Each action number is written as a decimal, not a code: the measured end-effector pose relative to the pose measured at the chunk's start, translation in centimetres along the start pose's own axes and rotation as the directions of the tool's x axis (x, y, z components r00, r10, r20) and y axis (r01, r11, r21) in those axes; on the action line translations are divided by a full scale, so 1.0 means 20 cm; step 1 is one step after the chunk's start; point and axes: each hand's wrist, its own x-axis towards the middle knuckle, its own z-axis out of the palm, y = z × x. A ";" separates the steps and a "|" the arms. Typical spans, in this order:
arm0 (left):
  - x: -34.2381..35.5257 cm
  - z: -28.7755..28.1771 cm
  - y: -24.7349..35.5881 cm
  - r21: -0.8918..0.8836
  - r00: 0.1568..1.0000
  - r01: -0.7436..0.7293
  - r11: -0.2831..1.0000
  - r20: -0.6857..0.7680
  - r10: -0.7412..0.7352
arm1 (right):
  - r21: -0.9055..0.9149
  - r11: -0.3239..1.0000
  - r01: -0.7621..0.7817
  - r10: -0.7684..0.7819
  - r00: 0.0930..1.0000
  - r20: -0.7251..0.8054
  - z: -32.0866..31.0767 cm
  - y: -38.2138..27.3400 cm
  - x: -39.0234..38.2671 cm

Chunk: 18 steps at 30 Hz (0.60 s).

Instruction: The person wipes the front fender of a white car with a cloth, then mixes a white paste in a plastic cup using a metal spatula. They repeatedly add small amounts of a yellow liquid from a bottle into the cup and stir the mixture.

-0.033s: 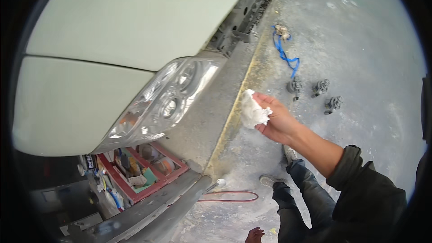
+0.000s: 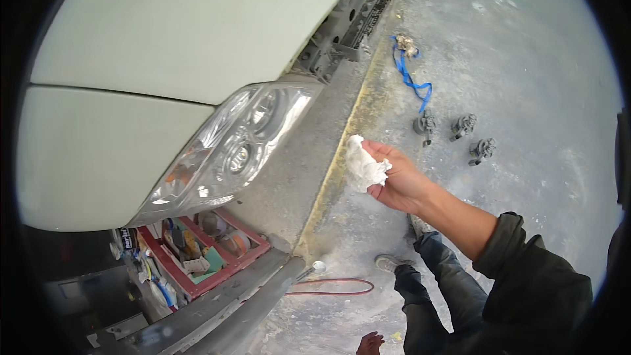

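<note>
My right hand [image 2: 401, 184] holds a crumpled white cloth or tissue [image 2: 365, 167], fingers and thumb closed round it, over the floor just right of a car's clear headlight [image 2: 230, 148]. The light sits below pale green body panels [image 2: 151, 26], beside an exposed dark metal front structure [image 2: 322, 46]. My left hand [image 2: 370, 345] hangs low at the bottom edge, beside my leg, with its fingers loosely curved and apart and nothing visible in it.
Several dark metal parts [image 2: 463, 126] and a tangled blue strap [image 2: 414, 84] lie on the grey floor [image 2: 539, 92]. Below the car are a red tray [image 2: 230, 269] of assorted items, long grey panels [image 2: 256, 302] and a red hose loop [image 2: 355, 292]. My legs and shoes show below.
The view has shifted slightly, with most things appearing a little further left in the picture. My right hand still holds the white cloth; my left hand looks much the same.
</note>
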 end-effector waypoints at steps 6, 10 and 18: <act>-0.05 0.07 -0.17 -0.094 0.999 0.033 0.995 -0.015 -0.035 | 0.107 0.986 -0.127 0.129 0.992 -0.009 -0.13 0.08 -0.04; -0.04 0.18 0.19 -0.081 0.989 0.109 0.991 -0.091 -0.117 | -0.270 0.953 -0.140 0.097 0.981 -0.166 -0.42 0.22 -0.03; 0.24 0.27 0.09 -0.041 0.989 0.070 0.997 -0.127 -0.074 | -0.510 0.712 -0.483 0.090 0.783 -0.616 -1.18 0.69 -0.11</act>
